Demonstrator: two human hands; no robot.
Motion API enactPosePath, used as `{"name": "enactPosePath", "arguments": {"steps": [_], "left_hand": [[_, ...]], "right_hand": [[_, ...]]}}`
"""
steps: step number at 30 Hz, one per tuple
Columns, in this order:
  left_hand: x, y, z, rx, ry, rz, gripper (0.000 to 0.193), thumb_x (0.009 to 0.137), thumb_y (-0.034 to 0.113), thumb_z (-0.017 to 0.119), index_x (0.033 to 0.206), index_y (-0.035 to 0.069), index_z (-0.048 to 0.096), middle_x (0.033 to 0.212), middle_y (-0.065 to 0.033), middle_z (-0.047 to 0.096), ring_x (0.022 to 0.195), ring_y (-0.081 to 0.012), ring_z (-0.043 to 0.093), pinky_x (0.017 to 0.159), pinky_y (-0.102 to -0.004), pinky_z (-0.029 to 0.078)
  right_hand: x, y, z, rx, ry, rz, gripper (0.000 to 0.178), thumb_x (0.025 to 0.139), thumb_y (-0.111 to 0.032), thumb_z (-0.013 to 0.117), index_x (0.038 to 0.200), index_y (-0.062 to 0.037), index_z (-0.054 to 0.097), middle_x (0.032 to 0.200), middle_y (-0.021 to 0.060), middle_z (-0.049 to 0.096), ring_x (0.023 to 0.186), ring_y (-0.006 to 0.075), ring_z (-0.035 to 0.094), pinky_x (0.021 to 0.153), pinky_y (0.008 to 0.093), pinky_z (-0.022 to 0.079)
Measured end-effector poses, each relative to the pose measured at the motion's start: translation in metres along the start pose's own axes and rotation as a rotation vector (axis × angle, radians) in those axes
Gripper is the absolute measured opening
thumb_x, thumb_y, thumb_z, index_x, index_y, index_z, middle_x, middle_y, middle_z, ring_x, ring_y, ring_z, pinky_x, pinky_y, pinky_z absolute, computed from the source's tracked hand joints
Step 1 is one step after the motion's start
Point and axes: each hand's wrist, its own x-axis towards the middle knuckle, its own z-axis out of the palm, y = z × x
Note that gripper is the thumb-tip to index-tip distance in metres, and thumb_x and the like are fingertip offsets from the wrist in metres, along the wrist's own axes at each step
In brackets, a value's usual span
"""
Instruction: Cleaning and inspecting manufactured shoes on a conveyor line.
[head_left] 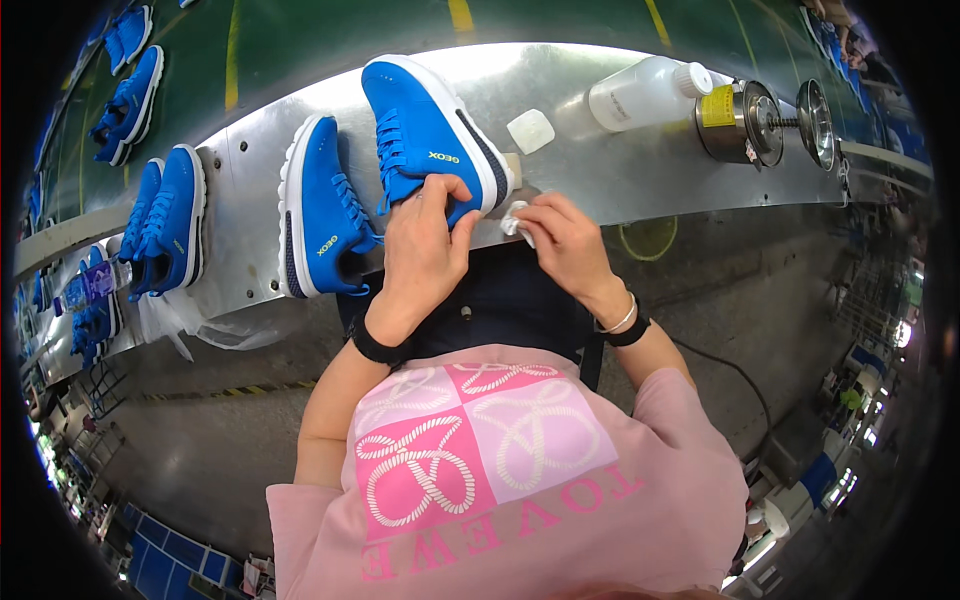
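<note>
On the steel counter (620, 170), the left hand (425, 250) grips 1 blue shoe (425, 130) at 12 o'clock; the right hand (565, 245) pinches a white cloth (514, 218).

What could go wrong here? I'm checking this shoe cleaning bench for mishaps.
1. The left hand steadies the blue shoe near the edge of the metal bench; a hard wipe from the right hand with its small white cloth might push it off.
2. The white plastic bottle lies on its side; if its cap is loose, liquid could leak toward the shoes.
</note>
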Motion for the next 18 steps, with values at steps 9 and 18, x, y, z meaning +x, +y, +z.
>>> {"name": "enactPosePath", "arguments": {"steps": [9, 18], "left_hand": [[-0.006, -0.008, -0.005, -0.049, -0.010, -0.114, 0.030, 0.082, 0.005, 0.076, 0.103, 0.006, 0.054, 0.087, -0.0105, 0.059, 0.079, -0.0277, 0.059, 0.074, -0.0353, 0.048], [-0.034, -0.006, -0.047, 0.034, -0.172, 0.009, 0.028, 0.084, 0.004, 0.071, 0.109, 0.003, 0.059, 0.100, -0.0159, 0.063, 0.099, -0.0349, 0.062, 0.084, -0.0404, 0.050]], "right_hand": [[0.025, 0.025, -0.012, -0.047, 0.240, 0.083, 0.020, 0.085, 0.001, 0.069, 0.104, -0.0055, 0.072, 0.107, 0.0132, 0.064, 0.093, 0.0305, 0.064, 0.080, 0.0366, 0.053], [0.056, -0.054, 0.018, 0.038, 0.030, -0.088, 0.057, 0.078, -0.017, 0.077, 0.131, -0.0080, 0.059, 0.132, 0.0195, 0.052, 0.118, 0.0401, 0.050, 0.103, 0.0474, 0.040]]}}
